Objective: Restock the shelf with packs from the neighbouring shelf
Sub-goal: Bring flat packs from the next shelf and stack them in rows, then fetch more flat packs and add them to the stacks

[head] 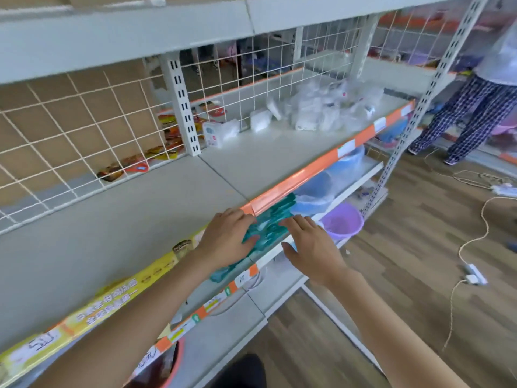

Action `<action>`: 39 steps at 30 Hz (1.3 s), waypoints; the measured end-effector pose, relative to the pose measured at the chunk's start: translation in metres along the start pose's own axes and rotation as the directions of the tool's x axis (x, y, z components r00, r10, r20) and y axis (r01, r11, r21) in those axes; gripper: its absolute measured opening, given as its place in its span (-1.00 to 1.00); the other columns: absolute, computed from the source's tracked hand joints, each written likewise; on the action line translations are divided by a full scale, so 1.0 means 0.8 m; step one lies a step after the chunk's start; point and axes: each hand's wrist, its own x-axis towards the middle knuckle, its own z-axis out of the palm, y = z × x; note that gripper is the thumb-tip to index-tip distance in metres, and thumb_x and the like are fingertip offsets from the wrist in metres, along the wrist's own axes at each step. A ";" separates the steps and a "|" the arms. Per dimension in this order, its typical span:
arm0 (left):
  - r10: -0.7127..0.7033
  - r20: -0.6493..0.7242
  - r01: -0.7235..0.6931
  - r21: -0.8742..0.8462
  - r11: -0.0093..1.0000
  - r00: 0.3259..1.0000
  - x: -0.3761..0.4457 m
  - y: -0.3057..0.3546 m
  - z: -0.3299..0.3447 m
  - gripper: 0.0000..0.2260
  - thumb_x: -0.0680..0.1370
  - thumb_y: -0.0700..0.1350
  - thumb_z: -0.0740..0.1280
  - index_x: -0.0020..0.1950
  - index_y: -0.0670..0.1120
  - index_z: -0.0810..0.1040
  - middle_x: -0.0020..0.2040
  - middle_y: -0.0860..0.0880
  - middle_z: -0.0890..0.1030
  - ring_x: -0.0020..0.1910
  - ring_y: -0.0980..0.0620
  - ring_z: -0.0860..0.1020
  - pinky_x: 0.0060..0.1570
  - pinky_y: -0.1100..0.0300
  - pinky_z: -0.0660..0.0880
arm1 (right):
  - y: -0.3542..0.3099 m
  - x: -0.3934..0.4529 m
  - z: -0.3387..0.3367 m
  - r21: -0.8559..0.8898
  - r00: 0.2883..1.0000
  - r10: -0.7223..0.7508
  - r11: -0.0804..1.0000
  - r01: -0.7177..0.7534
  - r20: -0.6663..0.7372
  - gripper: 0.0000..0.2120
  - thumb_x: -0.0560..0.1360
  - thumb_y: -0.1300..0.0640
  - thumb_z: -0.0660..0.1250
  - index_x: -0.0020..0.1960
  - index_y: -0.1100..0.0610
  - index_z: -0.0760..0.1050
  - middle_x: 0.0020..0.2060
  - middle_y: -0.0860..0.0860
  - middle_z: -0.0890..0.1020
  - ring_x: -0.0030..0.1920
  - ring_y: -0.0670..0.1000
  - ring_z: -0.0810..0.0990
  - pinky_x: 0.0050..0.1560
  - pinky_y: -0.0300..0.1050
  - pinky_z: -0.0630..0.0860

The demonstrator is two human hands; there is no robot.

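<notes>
Left hand (223, 242) and right hand (310, 247), fingers flat, press teal packs (268, 225) on lower shelf (355, 177); grasp stack from both ends, lift level.

white price tag (242, 278): "10" | yellow shelf strip (42, 341): "5"

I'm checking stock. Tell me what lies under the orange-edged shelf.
Under the orange-edged shelf lie teal packs, touched by the left hand and right hand, then wrapped blue basins. Whatever sits further back is covered by the shelf.
</notes>
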 end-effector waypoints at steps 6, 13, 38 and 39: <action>0.062 0.025 -0.061 -0.027 0.998 0.998 0.101 0.033 0.032 -0.65 0.45 0.02 0.33 0.16 -0.13 0.53 0.04 -0.11 0.55 0.07 -0.17 0.50 0.06 0.01 0.45 | 0.080 0.010 -0.008 0.049 0.995 0.095 0.994 -0.094 -0.014 -0.66 0.35 0.23 0.36 0.12 0.24 0.50 -0.04 0.14 0.58 -0.04 0.23 0.54 -0.16 0.12 0.53; 0.018 -0.006 -0.019 -0.111 0.994 1.000 0.251 0.053 0.069 -0.69 0.43 -0.05 0.31 0.14 -0.10 0.54 0.04 -0.13 0.51 0.03 -0.19 0.49 0.02 0.00 0.45 | 0.211 0.076 -0.042 -0.028 0.990 0.138 0.990 -0.139 -0.016 -0.66 0.44 0.18 0.33 0.20 0.22 0.47 0.07 0.14 0.55 0.08 0.20 0.48 -0.02 0.07 0.48; -0.163 -0.034 0.162 -0.018 0.987 0.986 0.540 0.016 0.077 -0.65 0.57 -0.23 0.15 0.35 -0.23 0.31 0.33 -0.14 0.35 0.34 -0.12 0.29 0.24 -0.02 0.33 | 0.421 0.412 -0.040 -0.072 0.996 0.030 0.997 -0.024 0.084 -0.59 0.52 0.09 0.26 0.33 0.18 0.34 0.30 0.08 0.37 0.31 0.11 0.27 0.21 -0.03 0.30; -0.166 -0.016 0.166 0.018 0.986 0.986 0.553 0.016 0.079 -0.64 0.57 -0.22 0.15 0.37 -0.23 0.28 0.36 -0.14 0.31 0.36 -0.11 0.26 0.24 -0.01 0.32 | 0.426 0.420 -0.039 -0.081 0.996 0.017 0.997 -0.010 0.085 -0.57 0.52 0.09 0.26 0.34 0.17 0.31 0.33 0.08 0.34 0.33 0.11 0.26 0.25 -0.03 0.28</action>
